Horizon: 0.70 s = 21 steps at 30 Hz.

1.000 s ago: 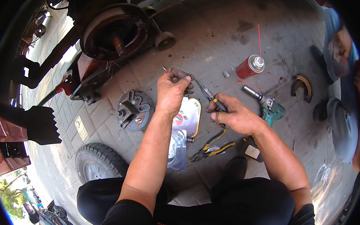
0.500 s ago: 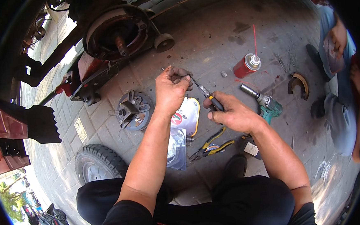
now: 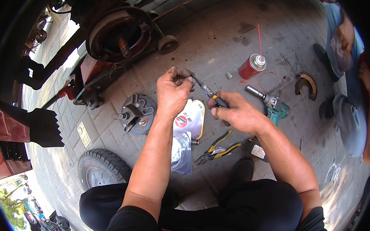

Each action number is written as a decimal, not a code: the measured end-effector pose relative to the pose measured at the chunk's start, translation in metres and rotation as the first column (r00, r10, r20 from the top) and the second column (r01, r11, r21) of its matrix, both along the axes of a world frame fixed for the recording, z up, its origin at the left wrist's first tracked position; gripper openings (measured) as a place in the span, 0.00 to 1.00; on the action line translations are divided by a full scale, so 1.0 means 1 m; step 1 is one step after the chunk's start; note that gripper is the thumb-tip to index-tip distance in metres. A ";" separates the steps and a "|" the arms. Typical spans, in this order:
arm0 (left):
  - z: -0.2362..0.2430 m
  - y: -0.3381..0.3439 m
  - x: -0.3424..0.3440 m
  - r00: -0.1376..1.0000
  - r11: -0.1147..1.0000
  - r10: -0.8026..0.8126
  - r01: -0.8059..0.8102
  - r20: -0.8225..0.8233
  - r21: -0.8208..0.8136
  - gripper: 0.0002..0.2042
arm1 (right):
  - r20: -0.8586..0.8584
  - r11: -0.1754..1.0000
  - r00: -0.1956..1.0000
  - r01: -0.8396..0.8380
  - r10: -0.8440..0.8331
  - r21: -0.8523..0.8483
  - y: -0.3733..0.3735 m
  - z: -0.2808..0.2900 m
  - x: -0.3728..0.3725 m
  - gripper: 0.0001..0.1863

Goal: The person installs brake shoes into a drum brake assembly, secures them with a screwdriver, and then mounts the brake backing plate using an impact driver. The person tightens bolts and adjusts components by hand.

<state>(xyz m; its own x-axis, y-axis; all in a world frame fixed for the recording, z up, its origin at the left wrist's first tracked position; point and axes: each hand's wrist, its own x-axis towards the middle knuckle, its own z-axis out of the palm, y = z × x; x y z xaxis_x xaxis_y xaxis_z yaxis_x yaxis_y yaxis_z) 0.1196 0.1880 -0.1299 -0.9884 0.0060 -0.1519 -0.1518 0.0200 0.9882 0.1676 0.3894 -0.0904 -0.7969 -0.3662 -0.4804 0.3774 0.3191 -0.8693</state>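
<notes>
My left hand [image 3: 173, 91], with darkened fingertips, is closed in a pinch on something small that its fingers hide. Long-nose pliers [image 3: 205, 88] with black and yellow grips are held in my right hand [image 3: 238, 113], which is wrapped around them. Their jaws reach to the left hand's fingertips. Below the hands, yellow-handled pliers [image 3: 217, 148] lie on the paving beside a clear plastic pack [image 3: 182, 155] and a white card with a yellow edge [image 3: 194, 120]. A round metal part with bolts [image 3: 138, 112] lies left of my left forearm.
An exposed brake assembly [image 3: 123, 35] with a threaded shaft stands at upper left. A tyre [image 3: 103, 167] lies at lower left. Right of my hands are a red spray can [image 3: 252, 67], a green impact wrench [image 3: 274, 108] and a curved brake shoe [image 3: 307, 86]. Another person's hand [image 3: 345, 35] is at far right.
Both hands and the pliers have shifted slightly left. The grips look the same, and the things on the ground have not been moved.
</notes>
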 end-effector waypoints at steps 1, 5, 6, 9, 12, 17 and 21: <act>0.000 -0.001 0.000 1.000 1.000 -0.005 0.005 -0.005 -0.003 0.02 | 0.001 1.000 1.000 0.006 -0.006 0.000 -0.001 0.000 0.000 0.21; 0.001 -0.003 -0.001 0.999 1.000 0.015 -0.015 -0.044 0.004 0.02 | -0.009 1.000 1.000 0.003 -0.003 0.010 -0.007 -0.002 -0.003 0.20; 0.002 -0.004 -0.001 0.999 1.000 0.031 -0.031 -0.034 0.003 0.02 | -0.010 1.000 1.000 0.009 -0.009 0.000 -0.009 -0.001 -0.005 0.19; 0.004 -0.004 -0.007 0.990 0.990 0.132 -0.130 -0.045 0.059 0.02 | -0.026 1.000 1.000 0.011 -0.011 -0.020 -0.015 0.002 -0.017 0.17; 0.009 -0.005 -0.023 0.967 0.949 0.253 -0.242 -0.033 0.203 0.03 | -0.109 0.999 0.994 -0.029 0.027 -0.020 -0.026 0.010 -0.043 0.15; 0.019 -0.005 -0.068 0.888 0.654 0.457 -0.373 0.049 0.658 0.03 | -0.211 0.992 0.977 -0.004 0.031 0.129 -0.059 0.036 -0.092 0.18; 0.025 -0.006 -0.090 0.846 0.533 0.518 -0.431 0.122 0.728 0.07 | -0.174 0.992 0.984 -0.005 0.028 0.128 -0.080 0.058 -0.113 0.18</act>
